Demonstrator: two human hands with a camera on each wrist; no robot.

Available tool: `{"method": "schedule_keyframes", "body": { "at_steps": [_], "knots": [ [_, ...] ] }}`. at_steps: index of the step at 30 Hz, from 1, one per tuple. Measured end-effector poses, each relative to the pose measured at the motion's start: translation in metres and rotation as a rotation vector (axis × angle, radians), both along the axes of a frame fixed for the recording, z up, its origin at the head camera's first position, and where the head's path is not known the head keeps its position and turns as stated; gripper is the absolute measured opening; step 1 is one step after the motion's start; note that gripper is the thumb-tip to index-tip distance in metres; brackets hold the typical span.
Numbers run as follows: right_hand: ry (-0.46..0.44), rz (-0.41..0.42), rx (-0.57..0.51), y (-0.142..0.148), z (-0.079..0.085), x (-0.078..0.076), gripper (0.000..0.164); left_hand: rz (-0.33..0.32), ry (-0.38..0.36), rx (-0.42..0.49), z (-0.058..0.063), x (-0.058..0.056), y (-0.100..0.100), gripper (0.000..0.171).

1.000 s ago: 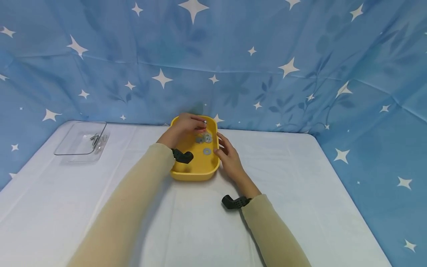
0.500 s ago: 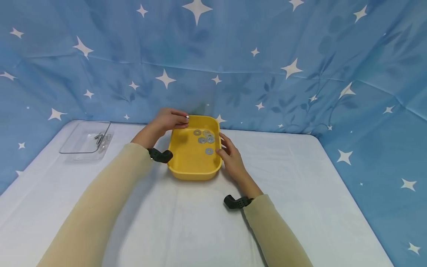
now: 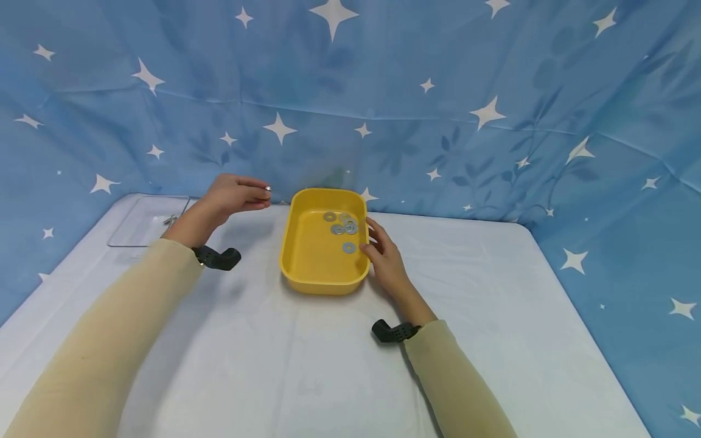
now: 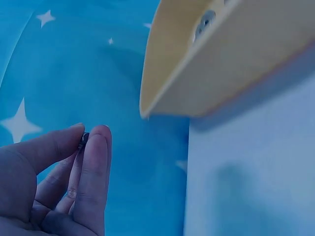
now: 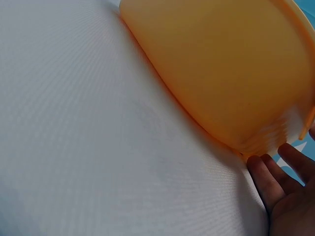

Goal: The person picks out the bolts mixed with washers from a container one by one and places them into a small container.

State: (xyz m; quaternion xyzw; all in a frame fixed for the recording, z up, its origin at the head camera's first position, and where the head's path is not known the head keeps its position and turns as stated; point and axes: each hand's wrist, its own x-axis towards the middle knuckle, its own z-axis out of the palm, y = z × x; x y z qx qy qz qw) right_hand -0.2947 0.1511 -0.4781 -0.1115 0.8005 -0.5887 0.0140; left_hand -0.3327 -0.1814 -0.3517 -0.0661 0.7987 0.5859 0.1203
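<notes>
In the head view my left hand [image 3: 230, 196] is raised left of the yellow tray [image 3: 309, 261]. Between its thumb and forefinger it pinches a small shiny metal piece [image 4: 84, 140], mostly hidden by the fingertips in the left wrist view, so I cannot tell its kind. My right hand [image 3: 387, 266] holds the tray's right wall, thumb at the rim and fingers along the outside. In the right wrist view, fingertips [image 5: 256, 164] meet the outer wall low near the table. Several flat grey washers [image 3: 348, 247] lie in the tray's right half, some overlapping.
A clear plastic box [image 3: 127, 234] stands at the table's back left, partly covered by the left forearm. Small metal pieces [image 3: 171, 219] show in it. A blue star-patterned cloth [image 3: 411, 152] hangs right behind the white-covered table [image 3: 328, 365].
My left hand has moved left out of the yellow tray, carrying the small metal piece toward the clear box. The right hand stays on the tray's right wall.
</notes>
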Motion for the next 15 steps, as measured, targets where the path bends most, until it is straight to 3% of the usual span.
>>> {"method": "schedule_keyframes", "body": {
  "at_steps": [12,15],
  "knots": [
    [0.002,0.014,0.001,-0.002,0.000,0.000,0.060,0.034,-0.036,-0.001,-0.003,0.012,-0.061,0.059],
    [-0.004,0.007,-0.002,-0.002,-0.001,0.000,0.060,0.050,-0.040,-0.037,-0.003,0.015,-0.073,0.060]
  ]
}}
